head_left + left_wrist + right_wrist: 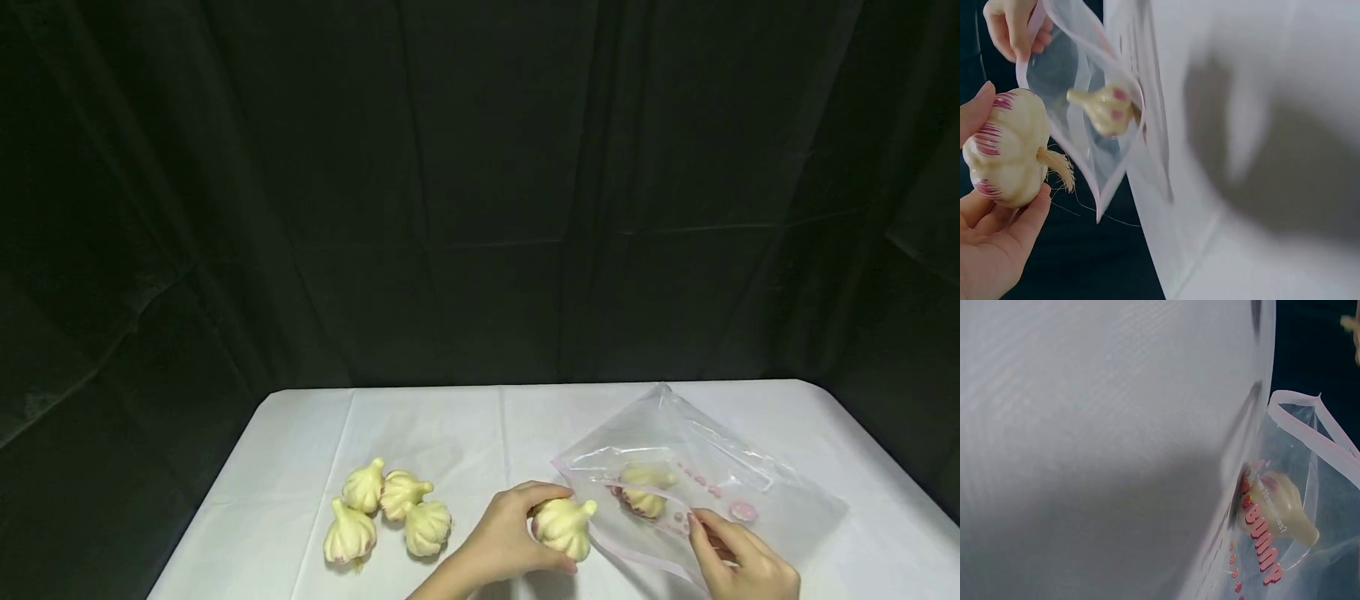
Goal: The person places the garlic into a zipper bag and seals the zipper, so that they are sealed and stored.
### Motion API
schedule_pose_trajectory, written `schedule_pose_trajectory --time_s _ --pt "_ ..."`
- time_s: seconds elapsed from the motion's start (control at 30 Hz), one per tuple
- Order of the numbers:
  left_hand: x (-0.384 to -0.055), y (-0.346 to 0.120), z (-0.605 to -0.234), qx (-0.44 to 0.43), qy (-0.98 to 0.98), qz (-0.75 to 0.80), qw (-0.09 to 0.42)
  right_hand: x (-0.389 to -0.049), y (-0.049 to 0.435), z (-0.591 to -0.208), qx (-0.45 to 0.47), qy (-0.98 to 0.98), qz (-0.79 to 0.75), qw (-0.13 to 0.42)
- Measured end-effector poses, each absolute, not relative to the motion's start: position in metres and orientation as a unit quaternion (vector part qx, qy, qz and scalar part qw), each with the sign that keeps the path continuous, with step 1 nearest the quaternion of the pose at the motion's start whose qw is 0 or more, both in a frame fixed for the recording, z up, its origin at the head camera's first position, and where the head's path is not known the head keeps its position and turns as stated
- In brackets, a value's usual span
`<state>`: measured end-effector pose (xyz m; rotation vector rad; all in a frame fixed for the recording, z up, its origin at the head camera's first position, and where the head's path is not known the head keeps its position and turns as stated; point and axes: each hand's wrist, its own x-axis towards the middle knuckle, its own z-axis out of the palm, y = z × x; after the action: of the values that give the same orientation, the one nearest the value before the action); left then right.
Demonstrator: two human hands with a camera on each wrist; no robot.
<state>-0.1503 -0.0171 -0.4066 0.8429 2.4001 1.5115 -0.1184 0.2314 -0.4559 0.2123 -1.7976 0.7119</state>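
My left hand (pixel 513 533) grips a garlic bulb (pixel 564 527) between thumb and fingers, just left of the mouth of a clear plastic bag (pixel 780 492). In the left wrist view that bulb (pixel 1013 150) shows purple streaks and a tuft of dry roots. With thumb and fingertips, my right hand (pixel 742 554) pinches the bag's pink-edged rim, and the mouth gapes. Another garlic bulb (pixel 643 490) lies inside the bag; the right wrist view shows this bagged bulb (pixel 1285 509) behind red printed lettering. The right hand itself is out of the right wrist view.
Several more garlic bulbs (pixel 427 527) sit grouped on the left part of the white-covered table (pixel 255 500). A black cloth (pixel 450 208) hangs behind and at both sides of the table.
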Motion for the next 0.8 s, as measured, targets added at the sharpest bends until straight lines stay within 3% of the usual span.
schedule_pose_trajectory --time_s 0.23,0.8 --pt "-0.156 0.019 -0.414 0.317 0.811 0.48 0.105 -0.116 0.228 -0.452 0.086 -0.766 0.307 0.559" --pt "-0.158 0.053 -0.424 0.31 0.827 0.463 0.073 -0.112 0.23 -0.449 0.082 -0.786 0.283 0.544"
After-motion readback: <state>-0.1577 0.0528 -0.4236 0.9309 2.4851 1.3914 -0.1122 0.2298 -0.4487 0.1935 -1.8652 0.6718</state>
